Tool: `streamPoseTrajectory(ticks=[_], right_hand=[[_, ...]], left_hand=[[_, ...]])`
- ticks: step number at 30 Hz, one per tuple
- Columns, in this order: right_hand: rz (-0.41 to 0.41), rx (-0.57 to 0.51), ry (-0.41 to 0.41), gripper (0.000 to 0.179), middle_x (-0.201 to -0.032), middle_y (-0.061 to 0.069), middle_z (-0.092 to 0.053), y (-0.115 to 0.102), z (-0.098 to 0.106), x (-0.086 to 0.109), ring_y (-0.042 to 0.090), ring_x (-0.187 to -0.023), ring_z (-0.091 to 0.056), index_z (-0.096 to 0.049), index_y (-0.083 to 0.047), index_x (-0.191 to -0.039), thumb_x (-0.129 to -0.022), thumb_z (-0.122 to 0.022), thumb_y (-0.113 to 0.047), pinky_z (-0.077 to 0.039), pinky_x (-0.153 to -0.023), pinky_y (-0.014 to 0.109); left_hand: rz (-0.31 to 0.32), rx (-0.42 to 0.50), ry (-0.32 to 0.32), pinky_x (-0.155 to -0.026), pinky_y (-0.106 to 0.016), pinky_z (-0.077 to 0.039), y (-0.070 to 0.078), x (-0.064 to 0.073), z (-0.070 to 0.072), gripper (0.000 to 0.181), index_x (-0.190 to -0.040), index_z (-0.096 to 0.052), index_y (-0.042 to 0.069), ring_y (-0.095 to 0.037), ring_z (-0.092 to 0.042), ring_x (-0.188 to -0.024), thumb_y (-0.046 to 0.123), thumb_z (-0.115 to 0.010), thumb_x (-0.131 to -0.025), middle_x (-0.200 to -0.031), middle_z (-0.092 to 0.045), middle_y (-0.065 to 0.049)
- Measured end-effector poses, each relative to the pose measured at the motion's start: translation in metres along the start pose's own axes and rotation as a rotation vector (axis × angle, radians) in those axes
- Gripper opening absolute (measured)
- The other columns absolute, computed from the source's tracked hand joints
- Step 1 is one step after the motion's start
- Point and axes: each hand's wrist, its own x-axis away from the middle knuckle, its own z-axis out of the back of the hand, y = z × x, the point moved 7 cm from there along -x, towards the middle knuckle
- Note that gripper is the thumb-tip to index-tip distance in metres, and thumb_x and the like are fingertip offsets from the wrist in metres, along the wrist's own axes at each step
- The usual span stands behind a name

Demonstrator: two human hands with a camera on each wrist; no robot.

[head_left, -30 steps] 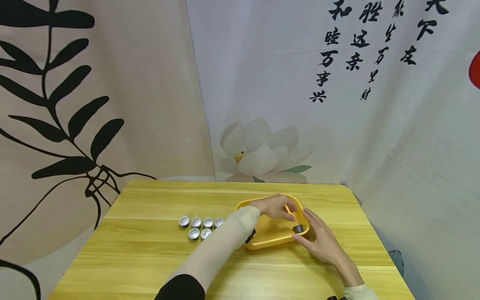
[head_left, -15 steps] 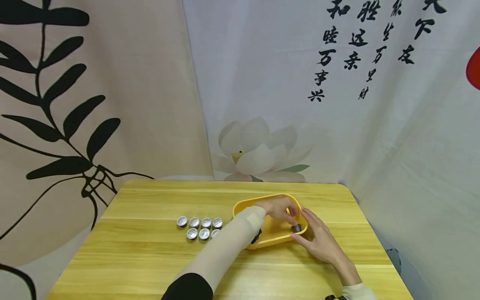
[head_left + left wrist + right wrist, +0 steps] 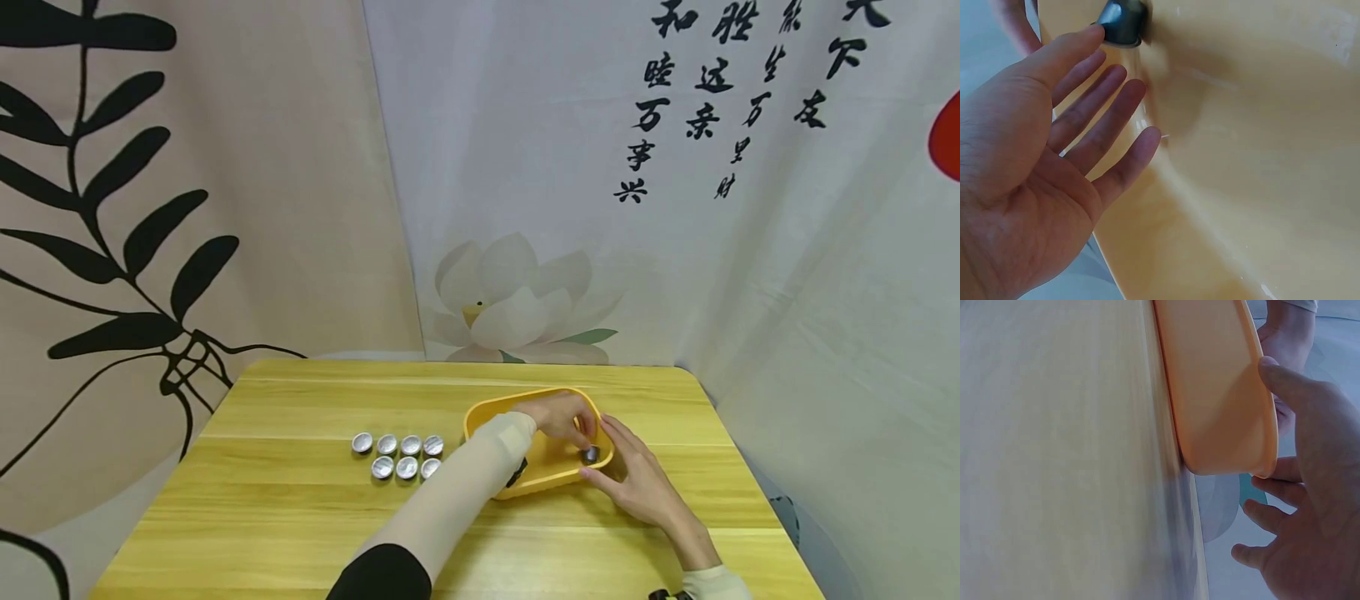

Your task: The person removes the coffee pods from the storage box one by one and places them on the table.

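My left hand [image 3: 561,415] reaches into a yellow plastic tray [image 3: 551,481], pinching a small, round, dark metal cap [image 3: 591,455] near its right end. In the left wrist view the thumb lies on the edge of the cap [image 3: 1124,24]; the other fingers of the left hand [image 3: 1054,156] spread below it, and the index finger's contact is hidden. At the tray's right corner, my right hand [image 3: 637,483] holds the rim. The right wrist view shows the thumb of the right hand [image 3: 1329,487] on the rim of the tray [image 3: 1222,425] and a fingertip around the corner.
Left of the tray, several silver metal caps [image 3: 410,445] stand in two rows on the wooden table [image 3: 285,492]. My left forearm crosses the table in front of the tray. A printed cloth [image 3: 525,167] hangs behind the table.
My left hand has come down onto the cap, which has turned and tilted in the tray. The right hand keeps its place on the rim. The head view has shifted slightly.
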Motion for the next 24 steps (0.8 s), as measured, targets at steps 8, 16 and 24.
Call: streamPoseTrajectory(ticks=[8, 16, 24], right_hand=[[-0.005, -0.005, -0.004, 0.098, -0.180, 0.025, -0.039, -0.0014, 0.0012, 0.0001, 0.057, -0.162, -0.043, -0.040, -0.001, -0.173, -0.102, -0.083, -0.053, -0.042, -0.124, 0.082], [-0.005, 0.005, 0.000, 0.098, -0.180, 0.026, -0.040, -0.0023, 0.0015, 0.0001, 0.056, -0.162, -0.043, -0.040, 0.000, -0.173, -0.102, -0.084, -0.052, -0.042, -0.125, 0.081], [-0.008, -0.002, -0.002, 0.098, -0.180, 0.026, -0.039, -0.0019, 0.0013, 0.0005, 0.056, -0.162, -0.042, -0.040, 0.001, -0.173, -0.102, -0.083, -0.052, -0.041, -0.126, 0.081]], left_hand=[[-0.011, -0.049, 0.022, -0.088, -0.013, -0.056, 0.0016, 0.0014, 0.0015, 0.005, -0.101, -0.088, 0.018, 0.001, -0.068, -0.100, 0.019, -0.084, -0.105, -0.108, -0.081, 0.013], [-0.020, -0.071, 0.026, -0.095, -0.020, -0.058, -0.0011, -0.0012, 0.0007, 0.008, -0.100, -0.088, 0.020, -0.001, -0.069, -0.107, 0.021, -0.083, -0.105, -0.110, -0.082, 0.013], [-0.045, -0.005, 0.006, -0.090, -0.013, -0.055, 0.0027, 0.0014, 0.0017, 0.007, -0.102, -0.088, 0.016, 0.001, -0.068, -0.104, 0.014, -0.082, -0.106, -0.109, -0.082, 0.011]])
